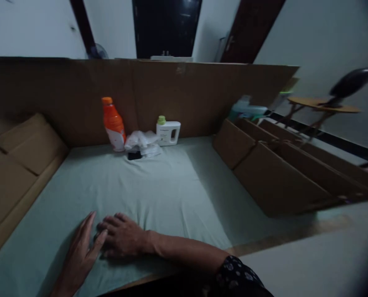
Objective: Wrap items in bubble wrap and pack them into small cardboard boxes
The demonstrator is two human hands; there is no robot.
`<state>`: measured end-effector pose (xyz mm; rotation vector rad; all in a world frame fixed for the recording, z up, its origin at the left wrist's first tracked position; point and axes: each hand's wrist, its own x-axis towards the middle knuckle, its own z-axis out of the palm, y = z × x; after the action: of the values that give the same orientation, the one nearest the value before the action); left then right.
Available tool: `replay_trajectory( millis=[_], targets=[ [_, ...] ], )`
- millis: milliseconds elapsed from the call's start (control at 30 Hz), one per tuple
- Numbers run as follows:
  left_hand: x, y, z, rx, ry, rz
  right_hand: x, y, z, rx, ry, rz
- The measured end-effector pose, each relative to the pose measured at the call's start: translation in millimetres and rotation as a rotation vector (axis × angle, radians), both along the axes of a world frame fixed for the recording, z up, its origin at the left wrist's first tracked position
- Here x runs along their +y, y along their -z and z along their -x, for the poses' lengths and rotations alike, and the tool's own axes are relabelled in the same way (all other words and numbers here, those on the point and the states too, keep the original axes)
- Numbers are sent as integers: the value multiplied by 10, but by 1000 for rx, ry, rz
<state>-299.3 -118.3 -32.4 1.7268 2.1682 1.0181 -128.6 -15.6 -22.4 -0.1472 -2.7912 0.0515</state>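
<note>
My left hand [82,252] is at the lower left, edge down near the pale green cloth [159,185], fingers stretched and thumb apart. Its thumb tip meets or overlaps my right hand [126,236], which lies palm down on the cloth with its fingers spread. Neither hand holds anything. Farther back stand an orange bottle [113,123] with an orange cap and a white jug [168,133] with a green cap and a handle. Between them lies crumpled clear plastic [143,141], with a small black object [134,155] at its front edge.
A cardboard wall [184,99] runs along the back. On the left is a cardboard box [13,177]; on the right, a divided cardboard box [283,181] has bluish bottles [247,109] at its far end. A small wooden table [323,106] with a dark pan-like object stands beyond.
</note>
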Motion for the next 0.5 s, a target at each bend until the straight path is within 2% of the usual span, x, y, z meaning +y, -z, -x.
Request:
replay_trajectory(
  millis=[100,233,367,500],
  targets=[
    [324,-93,-277,29,100,-27,-272,-71,-363,-39,-8,-88],
    [797,-144,-845,25,229,-22,-536,-83,-888,-21,-24,-150],
    [1094,-98,-1390,67,374,22,-628,181,-1304,46,64,-119],
    [1114,26,-1674,233,461,2,-657,403,-1582,121,134,61]
  ],
)
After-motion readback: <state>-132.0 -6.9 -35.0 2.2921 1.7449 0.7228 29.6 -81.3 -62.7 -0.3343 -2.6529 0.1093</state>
